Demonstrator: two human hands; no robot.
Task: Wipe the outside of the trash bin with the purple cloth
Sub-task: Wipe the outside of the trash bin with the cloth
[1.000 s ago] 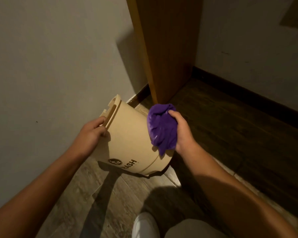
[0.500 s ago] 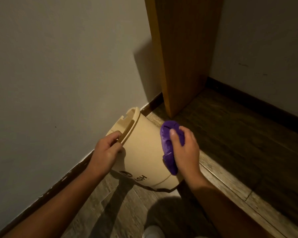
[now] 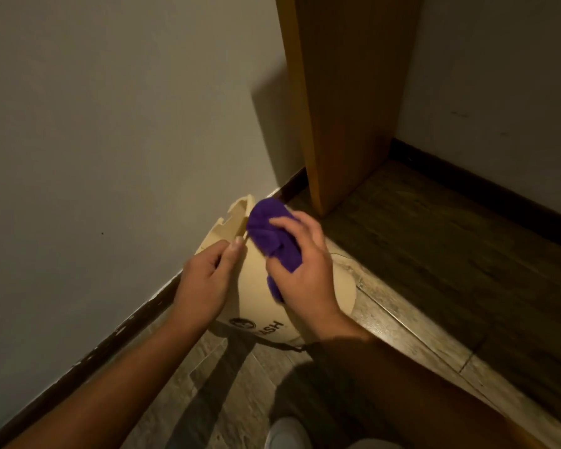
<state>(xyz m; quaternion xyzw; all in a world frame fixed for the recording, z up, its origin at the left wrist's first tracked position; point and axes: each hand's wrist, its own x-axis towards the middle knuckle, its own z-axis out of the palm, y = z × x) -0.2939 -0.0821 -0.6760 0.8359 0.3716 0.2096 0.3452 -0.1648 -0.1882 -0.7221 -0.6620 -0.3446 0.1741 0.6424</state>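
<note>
Bin [image 3: 256, 306]: beige, smooth plastic, round, tilted on the floor [image 3: 208, 384] beside the wall [image 3: 110, 124]; notched rim at top left, black lettering low on its side.
Cloth [image 3: 272, 234]: purple, fuzzy, bunched, pressed on the bin's upper side just beside the rim.
Left hand [image 3: 204, 283]: fingers curled round the bin's rim, thumb on the outside.
Right hand [image 3: 305, 270]: fingers spread over the cloth, holding it against the bin.
Floor: worn wood-grain planks.
Door [image 3: 347, 108]: orange-brown wood, flat, behind the bin.
Shoe [image 3: 287, 432]: white, rounded, at bottom edge.
</note>
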